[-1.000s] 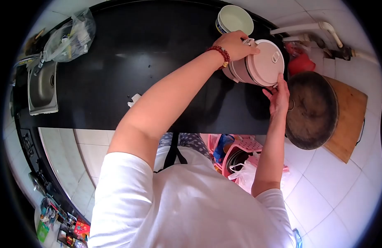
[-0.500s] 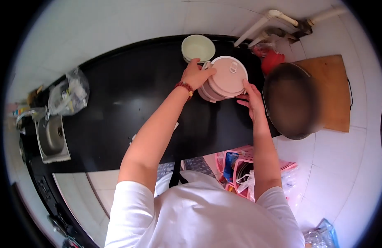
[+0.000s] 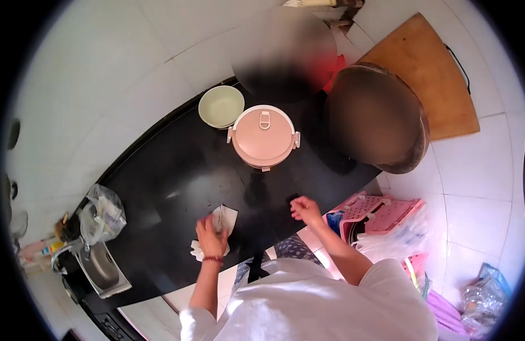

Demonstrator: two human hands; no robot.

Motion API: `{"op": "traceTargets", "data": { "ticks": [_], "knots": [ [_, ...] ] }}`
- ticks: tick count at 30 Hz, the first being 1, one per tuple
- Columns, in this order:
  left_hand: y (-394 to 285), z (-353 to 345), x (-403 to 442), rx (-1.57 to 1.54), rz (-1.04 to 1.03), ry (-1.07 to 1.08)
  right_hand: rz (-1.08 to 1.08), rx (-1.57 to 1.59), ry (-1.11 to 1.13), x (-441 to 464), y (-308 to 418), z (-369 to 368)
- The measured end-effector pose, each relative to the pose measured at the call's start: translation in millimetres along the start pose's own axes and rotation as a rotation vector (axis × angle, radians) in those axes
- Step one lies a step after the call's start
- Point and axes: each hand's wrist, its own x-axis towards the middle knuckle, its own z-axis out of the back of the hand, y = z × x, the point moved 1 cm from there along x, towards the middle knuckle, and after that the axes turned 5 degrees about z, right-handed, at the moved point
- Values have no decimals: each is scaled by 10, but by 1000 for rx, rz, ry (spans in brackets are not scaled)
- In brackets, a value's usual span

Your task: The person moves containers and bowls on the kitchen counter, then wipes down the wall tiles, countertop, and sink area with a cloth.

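Note:
My left hand (image 3: 211, 237) rests on a crumpled white paper tissue (image 3: 226, 219) near the counter's front edge. The fingers press on the tissue, which sticks out above and below them. To the right, my right hand (image 3: 306, 211) hangs over the front of the counter with its fingers curled in and nothing visible in them. Beyond both hands stands a round pink lunch box (image 3: 264, 138), its lid on, with white side clips and a ring on top. Touching or just beside it at the back left are pale green bowls (image 3: 221, 106), seemingly stacked.
The black counter (image 3: 160, 227) curves left to a small steel sink (image 3: 101, 270) with a plastic bag (image 3: 105, 215) behind it. At right, a large wok (image 3: 382, 116) leans by a wooden board (image 3: 424, 79). A pink rack (image 3: 376, 216) stands below.
Both hands have left the lunch box, which now stands on the counter. My left hand has moved down onto the tissue; my right hand has drawn back toward me. The view has turned.

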Motion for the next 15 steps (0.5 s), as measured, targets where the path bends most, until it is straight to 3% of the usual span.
{"op": "traceTargets", "data": {
  "ticks": [4,6,9,11,12,13,15],
  "knots": [
    [158,-120,-265,-28,153,71,-117,-83,77,-282,-250,-329],
    [271,-280,-182,-173,173,134,-61,-142,167,-350,-204,-471],
    [272,-595,-37,-644,286,230,69,-95,240,-478,204,-660],
    [-246,-463,53,-875,468,398,90,-62,249,-588,362,-752],
    [-500,-422,59,-875,464,442,92,-18,317,-715,544,-750],
    [-800,-335,41,-1053,507,523,417,-86,256,-679,358,-837],
    [-1222,-164,11,-1256,589,701,481,-143,37,-798,315,-823]
  ]
}}
